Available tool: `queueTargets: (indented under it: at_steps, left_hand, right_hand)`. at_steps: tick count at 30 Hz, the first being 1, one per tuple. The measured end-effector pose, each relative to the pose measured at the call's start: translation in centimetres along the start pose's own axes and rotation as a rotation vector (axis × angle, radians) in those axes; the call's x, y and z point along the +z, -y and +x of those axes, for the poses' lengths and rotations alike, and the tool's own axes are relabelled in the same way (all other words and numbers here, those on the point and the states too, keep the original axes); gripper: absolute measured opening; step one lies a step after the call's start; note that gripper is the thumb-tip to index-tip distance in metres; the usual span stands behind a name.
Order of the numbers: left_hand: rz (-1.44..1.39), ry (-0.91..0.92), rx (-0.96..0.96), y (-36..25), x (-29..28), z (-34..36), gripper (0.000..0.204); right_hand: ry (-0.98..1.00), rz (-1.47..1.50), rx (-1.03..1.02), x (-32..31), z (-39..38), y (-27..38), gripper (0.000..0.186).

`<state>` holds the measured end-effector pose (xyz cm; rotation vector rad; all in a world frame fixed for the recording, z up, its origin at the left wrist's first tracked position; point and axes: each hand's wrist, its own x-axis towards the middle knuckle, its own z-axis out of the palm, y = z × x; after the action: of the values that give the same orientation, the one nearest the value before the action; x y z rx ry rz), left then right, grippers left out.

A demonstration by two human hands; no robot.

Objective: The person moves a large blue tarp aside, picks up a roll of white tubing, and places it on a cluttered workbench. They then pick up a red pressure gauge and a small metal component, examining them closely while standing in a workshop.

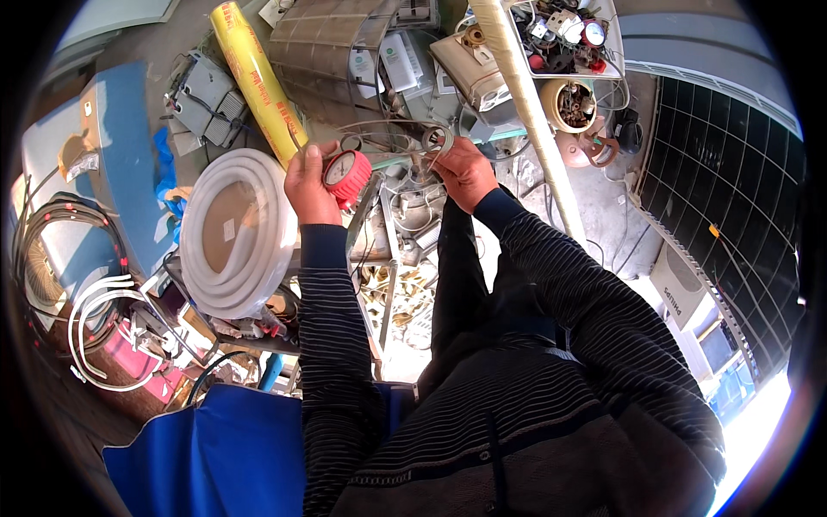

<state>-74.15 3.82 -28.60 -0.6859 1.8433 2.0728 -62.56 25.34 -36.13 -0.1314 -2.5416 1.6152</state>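
Observation:
My left hand (311,187) is closed beside a round pressure gauge (348,175) with a red ribbed casing and a white dial, and holds it up in front of me. A thin dark rod or tube sticks up past the thumb. My right hand (468,176) pinches a small round silver-rimmed piece (438,139), whose exact kind I cannot make out. Between the two hands runs a thin looped hose or wire (379,127). What lies inside the left fingers is hidden.
A wrapped coil of white pipe (197,250) stands left of my left arm, below a yellow roll (257,82). A pale wrapped pole (534,121) slants past my right hand. Farther back are a bin of mixed parts (622,69) and a round tub (550,102).

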Motion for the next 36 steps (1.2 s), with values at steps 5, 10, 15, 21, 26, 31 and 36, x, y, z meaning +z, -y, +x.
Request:
queueTargets:
  at_steps: [5,10,15,21,26,31,36]
  left_hand:
    - [-0.1,0.081,-0.19,-0.2,0.0,1.6,0.019]
    - [-0.171,0.085,-0.341,3.3,-2.0,5.5,0.027]
    - [-0.058,0.036,-0.266,0.5,1.3,2.6,0.022]
    - [0.136,-0.032,0.021,0.8,-0.3,0.8,0.026]
    - [-0.147,-0.244,-0.056,-1.4,-2.1,1.5,0.03]
    - [-0.187,0.011,-0.028,-3.8,-5.8,-0.4,0.029]
    - [-0.345,0.141,-0.079,-6.5,-5.6,-4.9,0.025]
  right_hand:
    - [0.043,0.013,-0.077,-1.0,0.7,0.1,0.018]
    - [0.081,0.07,-0.063,-1.7,1.0,0.8,0.018]
    - [0.183,-0.031,0.13,-2.4,1.8,1.7,0.016]
    - [0.122,0.459,0.62,0.4,1.4,2.4,0.024]
    - [-0.007,0.315,0.289,-0.4,1.0,-0.1,0.023]
    - [-0.298,0.893,0.74,-0.5,1.9,-2.6,0.023]
    - [-0.173,1.049,0.848,1.1,4.1,-1.8,0.026]
